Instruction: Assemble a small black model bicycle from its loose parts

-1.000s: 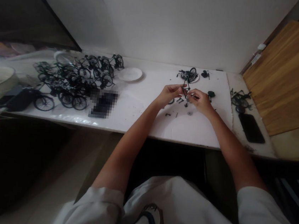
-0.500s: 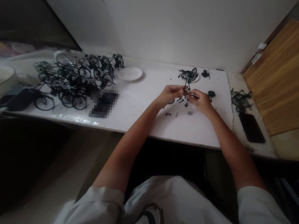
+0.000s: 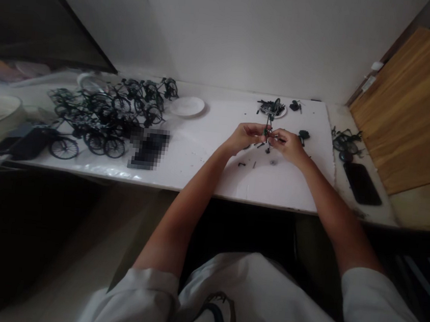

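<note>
Between both hands, above the white board, is a dark model bicycle frame, thin and partly covered by the fingers. My left hand closes its fingertips on it from the left. From the right, my right hand pinches at the same piece; whether it also holds a smaller part cannot be seen. Just beyond the fingers, a white plate bears a heap of dark bicycle parts. Small loose parts, among them a dark bent piece and a small grey piece, lie nearer me.
Many black model bicycles crowd the left side beside a white dish. On the right are more bicycle parts, a black phone and a wooden panel. Dark green parts lie beside my right hand.
The bicycle frame has turned slightly in my fingers, and a green bit now shows at the left fingertips. Both hands stay in nearly the same place.
</note>
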`<state>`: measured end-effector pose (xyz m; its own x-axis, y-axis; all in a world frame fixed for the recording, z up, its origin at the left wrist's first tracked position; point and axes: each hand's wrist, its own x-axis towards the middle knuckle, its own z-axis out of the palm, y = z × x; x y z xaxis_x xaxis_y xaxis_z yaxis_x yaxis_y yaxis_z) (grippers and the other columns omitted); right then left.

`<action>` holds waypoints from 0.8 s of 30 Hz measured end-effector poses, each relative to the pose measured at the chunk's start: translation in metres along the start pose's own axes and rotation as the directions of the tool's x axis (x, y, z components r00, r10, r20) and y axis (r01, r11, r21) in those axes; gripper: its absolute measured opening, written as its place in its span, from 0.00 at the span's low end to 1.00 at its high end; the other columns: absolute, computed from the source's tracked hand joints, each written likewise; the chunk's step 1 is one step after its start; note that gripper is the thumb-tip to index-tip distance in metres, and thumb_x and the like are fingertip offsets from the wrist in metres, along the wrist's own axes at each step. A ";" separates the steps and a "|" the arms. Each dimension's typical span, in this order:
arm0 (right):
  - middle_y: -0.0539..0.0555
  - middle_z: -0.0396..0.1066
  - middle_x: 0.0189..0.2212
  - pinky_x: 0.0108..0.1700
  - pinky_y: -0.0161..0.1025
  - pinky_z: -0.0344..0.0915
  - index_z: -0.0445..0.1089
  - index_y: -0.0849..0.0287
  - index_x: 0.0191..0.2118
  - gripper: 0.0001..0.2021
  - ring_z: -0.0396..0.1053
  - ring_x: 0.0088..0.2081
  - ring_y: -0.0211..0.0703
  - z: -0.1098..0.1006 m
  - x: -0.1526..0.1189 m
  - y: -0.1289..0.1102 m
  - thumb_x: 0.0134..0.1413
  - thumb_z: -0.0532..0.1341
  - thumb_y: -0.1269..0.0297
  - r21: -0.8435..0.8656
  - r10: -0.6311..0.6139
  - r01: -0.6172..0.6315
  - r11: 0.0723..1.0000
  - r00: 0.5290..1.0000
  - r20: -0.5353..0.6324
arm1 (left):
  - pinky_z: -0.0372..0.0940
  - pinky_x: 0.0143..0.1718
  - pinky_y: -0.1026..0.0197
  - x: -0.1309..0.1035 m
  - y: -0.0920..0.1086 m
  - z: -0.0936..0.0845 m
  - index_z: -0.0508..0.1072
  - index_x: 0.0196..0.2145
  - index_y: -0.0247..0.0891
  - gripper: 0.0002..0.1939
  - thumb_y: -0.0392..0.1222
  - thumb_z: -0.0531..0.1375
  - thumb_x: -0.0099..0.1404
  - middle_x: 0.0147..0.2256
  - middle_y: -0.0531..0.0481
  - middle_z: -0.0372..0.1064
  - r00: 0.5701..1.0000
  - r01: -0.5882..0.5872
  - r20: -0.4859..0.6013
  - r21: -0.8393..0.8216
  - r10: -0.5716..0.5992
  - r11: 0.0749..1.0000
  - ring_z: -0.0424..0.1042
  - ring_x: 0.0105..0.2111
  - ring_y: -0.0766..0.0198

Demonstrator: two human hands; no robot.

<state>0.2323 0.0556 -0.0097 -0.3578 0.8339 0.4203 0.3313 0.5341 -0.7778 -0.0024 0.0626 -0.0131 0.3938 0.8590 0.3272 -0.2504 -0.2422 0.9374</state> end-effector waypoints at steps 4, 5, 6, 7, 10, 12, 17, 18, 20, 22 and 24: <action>0.55 0.82 0.41 0.45 0.43 0.71 0.80 0.56 0.43 0.16 0.77 0.39 0.48 0.001 -0.001 -0.003 0.62 0.69 0.47 -0.014 -0.025 0.025 1.000 1.000 -0.011 | 0.75 0.54 0.51 0.002 -0.003 0.000 0.87 0.48 0.39 0.30 0.53 0.83 0.49 0.44 0.43 0.85 1.000 -0.003 -0.018 0.006 0.003 1.000 0.83 0.44 0.57; 0.55 0.82 0.41 0.45 0.43 0.71 0.80 0.56 0.42 0.16 0.77 0.39 0.48 0.001 -0.001 -0.004 0.62 0.69 0.47 -0.021 -0.031 0.030 0.999 0.999 -0.009 | 0.75 0.54 0.51 0.002 -0.003 -0.001 0.87 0.46 0.38 0.28 0.53 0.83 0.50 0.43 0.43 0.85 1.000 -0.014 -0.025 0.013 0.014 1.000 0.82 0.44 0.58; 0.54 0.82 0.40 0.45 0.42 0.71 0.79 0.56 0.42 0.16 0.77 0.39 0.47 0.002 -0.001 -0.005 0.62 0.69 0.47 -0.031 -0.032 0.032 0.999 0.999 -0.007 | 0.75 0.54 0.51 0.003 -0.004 -0.001 0.87 0.44 0.38 0.26 0.54 0.82 0.51 0.42 0.44 0.85 0.999 -0.026 -0.034 0.018 0.026 1.000 0.82 0.43 0.59; 0.54 0.82 0.39 0.44 0.42 0.71 0.79 0.56 0.42 0.16 0.76 0.38 0.46 0.002 -0.001 -0.006 0.62 0.69 0.47 -0.042 -0.032 0.032 0.999 0.999 -0.004 | 0.75 0.53 0.52 0.003 -0.004 -0.001 0.87 0.42 0.37 0.25 0.54 0.82 0.52 0.42 0.44 0.85 0.998 -0.035 -0.043 0.022 0.035 0.999 0.82 0.42 0.59; 0.54 0.81 0.39 0.42 0.41 0.69 0.79 0.56 0.43 0.16 0.75 0.36 0.45 0.002 -0.001 -0.007 0.63 0.68 0.48 -0.055 -0.027 0.027 0.998 1.000 0.002 | 0.75 0.52 0.52 0.004 -0.005 -0.002 0.86 0.41 0.38 0.25 0.54 0.82 0.51 0.41 0.45 0.84 0.997 -0.036 -0.060 0.028 0.037 0.999 0.81 0.41 0.60; 0.54 0.81 0.39 0.43 0.41 0.69 0.79 0.55 0.43 0.15 0.75 0.37 0.46 0.002 -0.001 -0.008 0.63 0.68 0.48 -0.050 -0.024 0.024 0.998 1.000 0.006 | 0.75 0.52 0.52 0.004 -0.005 -0.002 0.86 0.42 0.37 0.25 0.54 0.82 0.51 0.40 0.45 0.84 0.997 -0.034 -0.064 0.030 0.035 0.999 0.81 0.41 0.60; 0.53 0.80 0.38 0.42 0.41 0.69 0.79 0.55 0.43 0.15 0.74 0.35 0.45 0.001 -0.002 -0.008 0.63 0.68 0.48 -0.047 -0.030 0.030 0.998 1.000 0.002 | 0.74 0.53 0.51 0.003 -0.005 -0.003 0.86 0.43 0.38 0.23 0.52 0.81 0.53 0.39 0.46 0.83 0.997 -0.049 -0.057 0.037 0.051 0.998 0.81 0.41 0.60; 0.53 0.80 0.37 0.41 0.41 0.69 0.79 0.55 0.43 0.15 0.73 0.35 0.44 0.001 -0.002 -0.008 0.63 0.68 0.48 -0.050 -0.029 0.029 0.998 1.000 0.004 | 0.75 0.53 0.51 0.003 -0.005 -0.003 0.86 0.42 0.38 0.23 0.52 0.81 0.53 0.39 0.46 0.83 0.997 -0.050 -0.055 0.045 0.053 0.998 0.81 0.41 0.60; 0.53 0.80 0.37 0.39 0.41 0.68 0.80 0.55 0.43 0.16 0.73 0.34 0.44 0.002 -0.002 -0.008 0.63 0.68 0.47 -0.057 -0.019 0.020 0.998 1.000 0.009 | 0.75 0.53 0.51 0.003 -0.005 -0.003 0.86 0.41 0.38 0.23 0.53 0.81 0.52 0.40 0.45 0.84 0.997 -0.048 -0.053 0.053 0.051 0.997 0.81 0.41 0.59; 0.53 0.80 0.38 0.40 0.41 0.68 0.80 0.55 0.44 0.17 0.73 0.34 0.44 0.002 -0.002 -0.007 0.62 0.69 0.46 -0.053 -0.009 0.010 0.999 1.000 0.015 | 0.76 0.52 0.51 0.004 -0.006 -0.002 0.86 0.41 0.38 0.24 0.54 0.82 0.51 0.40 0.45 0.84 0.998 -0.040 -0.056 0.041 0.043 0.998 0.81 0.41 0.59; 0.54 0.81 0.40 0.42 0.42 0.70 0.80 0.55 0.44 0.17 0.74 0.36 0.45 0.002 -0.002 -0.006 0.62 0.69 0.46 -0.037 -0.005 0.006 0.999 1.000 0.023 | 0.76 0.51 0.52 0.004 -0.006 -0.002 0.86 0.41 0.38 0.25 0.54 0.82 0.50 0.39 0.46 0.84 0.998 -0.030 -0.060 0.024 0.032 0.999 0.81 0.40 0.60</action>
<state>0.2287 0.0503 -0.0065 -0.3790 0.8278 0.4135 0.3611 0.5438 -0.7576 -0.0009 0.0689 -0.0177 0.3318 0.8765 0.3489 -0.2409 -0.2789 0.9296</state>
